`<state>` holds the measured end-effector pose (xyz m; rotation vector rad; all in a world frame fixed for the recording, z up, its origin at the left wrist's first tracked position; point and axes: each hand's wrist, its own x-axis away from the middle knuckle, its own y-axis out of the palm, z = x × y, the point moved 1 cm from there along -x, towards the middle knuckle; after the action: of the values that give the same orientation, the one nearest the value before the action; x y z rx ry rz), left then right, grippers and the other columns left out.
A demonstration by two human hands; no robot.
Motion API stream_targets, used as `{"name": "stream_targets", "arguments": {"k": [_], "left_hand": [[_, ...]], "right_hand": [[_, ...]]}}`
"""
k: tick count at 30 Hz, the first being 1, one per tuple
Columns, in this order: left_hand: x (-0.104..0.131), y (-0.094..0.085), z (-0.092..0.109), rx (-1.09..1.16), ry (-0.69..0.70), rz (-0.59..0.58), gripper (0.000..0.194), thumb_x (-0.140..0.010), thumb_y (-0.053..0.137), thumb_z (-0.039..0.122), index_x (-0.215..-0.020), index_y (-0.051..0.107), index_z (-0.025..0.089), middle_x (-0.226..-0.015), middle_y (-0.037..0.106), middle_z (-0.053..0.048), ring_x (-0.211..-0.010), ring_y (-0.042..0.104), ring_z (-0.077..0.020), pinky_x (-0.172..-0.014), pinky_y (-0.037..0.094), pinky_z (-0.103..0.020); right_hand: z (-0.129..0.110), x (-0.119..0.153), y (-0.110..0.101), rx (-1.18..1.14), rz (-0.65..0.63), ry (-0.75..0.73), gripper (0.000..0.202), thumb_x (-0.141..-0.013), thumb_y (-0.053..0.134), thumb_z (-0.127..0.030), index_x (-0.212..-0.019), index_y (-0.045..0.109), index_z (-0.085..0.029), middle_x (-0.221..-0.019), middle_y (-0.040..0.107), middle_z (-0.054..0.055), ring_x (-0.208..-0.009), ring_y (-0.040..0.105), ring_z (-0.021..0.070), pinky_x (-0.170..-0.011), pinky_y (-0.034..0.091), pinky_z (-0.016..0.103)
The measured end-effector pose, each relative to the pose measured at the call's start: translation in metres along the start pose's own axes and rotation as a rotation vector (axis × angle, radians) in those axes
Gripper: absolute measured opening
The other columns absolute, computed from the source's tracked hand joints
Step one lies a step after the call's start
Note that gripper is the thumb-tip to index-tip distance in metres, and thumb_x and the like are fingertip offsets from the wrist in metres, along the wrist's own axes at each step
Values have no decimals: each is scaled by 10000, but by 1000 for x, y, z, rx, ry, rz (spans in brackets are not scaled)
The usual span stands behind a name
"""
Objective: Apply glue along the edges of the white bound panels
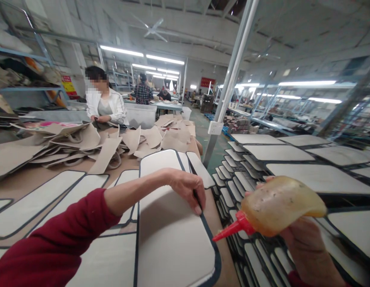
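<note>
My right hand [304,235] grips a translucent yellowish squeeze bottle [280,205], tilted so that its red nozzle [233,229] points left and down. The nozzle's tip is at the dark edging of a white rounded panel [176,247] on the table; whether it touches, I cannot tell. My left hand [189,189] reaches across this panel, its fingers closed on the dark right-hand edge and the thumb on the white face. Further white panels with dark borders [44,199] lie flat to the left, partly under my red sleeve.
Beige fabric pieces, some with loop handles [92,139], are heaped along the table's far side. To the right stand stacks of dark-edged white panels [316,175]. A metal post [221,103] with a socket box rises beyond the table corner. A co-worker in a white jacket [105,103] stands behind the heap.
</note>
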<state>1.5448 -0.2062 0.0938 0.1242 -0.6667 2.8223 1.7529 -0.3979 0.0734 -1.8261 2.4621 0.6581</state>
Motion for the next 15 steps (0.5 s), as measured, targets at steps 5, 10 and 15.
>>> {"name": "stream_targets", "arguments": {"k": [5,10,15], "left_hand": [[-3,1,1,26,31,-59,352,-712,880,454,-814,833,120,-767,782,-57,-746,676,-185,-704,500,-219],[-8,2,5,48,43,-101,301,-712,886,405,-810,836,125,-770,781,-52,-740,673,-184,-684,500,-218],[-12,6,7,57,48,-112,283,-715,885,378,-811,838,116,-771,780,-59,-758,680,-199,-695,508,-228]], "right_hand": [[-1,-8,7,-13,-133,-114,531,-583,962,-464,-1067,776,-349,-974,788,-8,-816,768,264,-739,618,326],[-6,-9,9,26,-107,-124,562,-534,979,-463,-1047,794,-327,-920,789,27,-815,760,312,-721,617,365],[-7,-8,-1,-17,-185,-55,577,-540,972,-498,-1062,786,-338,-962,788,58,-856,763,328,-746,626,405]]}}
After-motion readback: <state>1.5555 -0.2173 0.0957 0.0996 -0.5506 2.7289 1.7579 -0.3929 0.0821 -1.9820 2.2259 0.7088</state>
